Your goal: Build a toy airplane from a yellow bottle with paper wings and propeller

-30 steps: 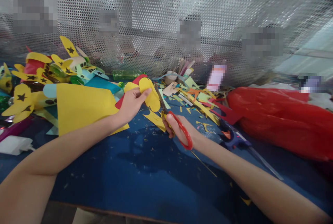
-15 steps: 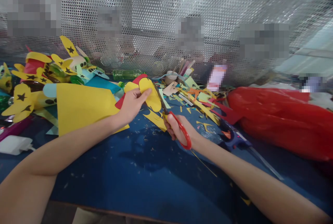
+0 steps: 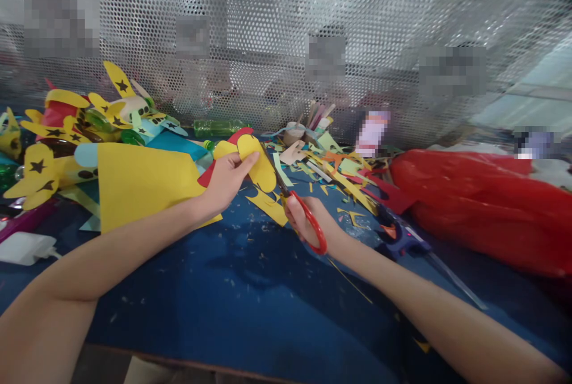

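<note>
Between the thumb and fingers of my left hand is a rounded piece of yellow paper, held above the blue table. My right hand grips red-handled scissors, their dark blades pointing up and away along the right edge of the yellow piece. Whether the blades touch the paper I cannot tell. A red paper piece shows behind my left hand. Beneath the held piece lies a yellow offcut. A large yellow sheet rests beside my left forearm.
Paper-and-bottle planes with black stars crowd the left. Paper scraps lie at the centre right, near a blue glue gun and a red plastic bag. A white adapter sits left. Perforated metal mesh stands behind the table.
My right hand and the scissors have shifted very slightly. My left hand keeps its hold on the yellow paper in almost the same place.
</note>
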### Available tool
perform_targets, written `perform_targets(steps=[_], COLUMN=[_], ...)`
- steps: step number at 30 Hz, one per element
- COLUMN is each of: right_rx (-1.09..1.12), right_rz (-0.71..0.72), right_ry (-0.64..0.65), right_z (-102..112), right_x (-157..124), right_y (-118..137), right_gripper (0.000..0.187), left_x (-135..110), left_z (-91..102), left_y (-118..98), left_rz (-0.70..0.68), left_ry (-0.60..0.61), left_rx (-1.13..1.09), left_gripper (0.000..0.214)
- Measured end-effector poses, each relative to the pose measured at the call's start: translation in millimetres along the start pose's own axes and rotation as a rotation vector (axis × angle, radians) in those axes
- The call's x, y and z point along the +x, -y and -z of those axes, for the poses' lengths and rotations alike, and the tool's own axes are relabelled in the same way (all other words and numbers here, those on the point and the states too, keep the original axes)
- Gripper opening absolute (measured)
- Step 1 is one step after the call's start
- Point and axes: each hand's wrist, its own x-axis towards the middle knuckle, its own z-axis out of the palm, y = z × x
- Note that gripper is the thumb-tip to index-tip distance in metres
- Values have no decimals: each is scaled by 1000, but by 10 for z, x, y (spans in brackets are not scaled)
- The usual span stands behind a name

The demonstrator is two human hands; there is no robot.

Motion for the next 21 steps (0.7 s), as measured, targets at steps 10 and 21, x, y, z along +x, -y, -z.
perform_targets(steps=[10, 21], right_rx=[-31, -45], right_rz=[16, 132], right_ry=[187, 142], right_z=[129, 150], right_x=[24, 22], right_y=[42, 29], right_gripper=[79, 75], left_x=[0, -75], left_z=[-23, -61], left_y=[-17, -39], left_rz=[-25, -17], left_ry=[39, 130], left_rx=[-29, 35], left_gripper=[33, 34])
